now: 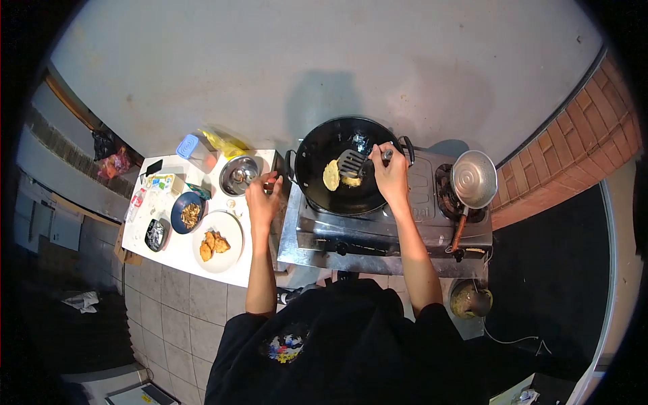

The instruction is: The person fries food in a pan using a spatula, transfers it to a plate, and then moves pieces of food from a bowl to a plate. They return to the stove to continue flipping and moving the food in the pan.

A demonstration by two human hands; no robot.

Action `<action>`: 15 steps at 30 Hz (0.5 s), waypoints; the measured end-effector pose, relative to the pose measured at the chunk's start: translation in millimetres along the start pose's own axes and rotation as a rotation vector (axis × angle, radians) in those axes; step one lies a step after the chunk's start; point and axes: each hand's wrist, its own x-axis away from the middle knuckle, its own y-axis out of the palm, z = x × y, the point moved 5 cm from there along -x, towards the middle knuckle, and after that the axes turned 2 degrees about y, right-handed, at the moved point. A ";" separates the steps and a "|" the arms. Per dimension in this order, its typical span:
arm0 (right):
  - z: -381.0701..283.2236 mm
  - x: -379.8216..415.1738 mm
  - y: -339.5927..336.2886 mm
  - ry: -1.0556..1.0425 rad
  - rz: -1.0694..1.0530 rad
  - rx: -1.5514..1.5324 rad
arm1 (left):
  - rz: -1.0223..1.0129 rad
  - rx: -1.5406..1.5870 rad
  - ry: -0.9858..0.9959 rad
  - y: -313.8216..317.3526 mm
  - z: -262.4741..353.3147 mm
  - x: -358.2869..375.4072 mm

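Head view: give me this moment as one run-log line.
right hand holds spatula over patties in wok | left hand hovers by white plate

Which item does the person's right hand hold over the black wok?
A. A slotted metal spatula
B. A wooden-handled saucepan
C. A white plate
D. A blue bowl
A: the right hand grips the handle of the slotted metal spatula, whose blade sits over the pale pieces frying in the black wok.
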 end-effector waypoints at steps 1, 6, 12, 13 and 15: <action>0.8 -0.1 0.3 -0.005 -0.004 0.000 | 0.003 0.000 -0.001 -0.3 -0.8 0.1; -3.1 -0.2 0.1 -0.004 -0.030 -0.002 | 0.010 -0.008 0.022 0.5 -1.8 1.0; -6.7 3.3 3.6 -0.002 -0.041 -0.013 | 0.004 -0.026 0.018 -1.2 3.5 3.1; -7.5 4.0 4.3 -0.012 -0.039 -0.021 | 0.002 -0.028 0.020 -1.9 4.1 3.0; -11.9 6.1 4.4 0.003 -0.058 -0.015 | -0.011 -0.018 0.004 -3.3 3.7 2.8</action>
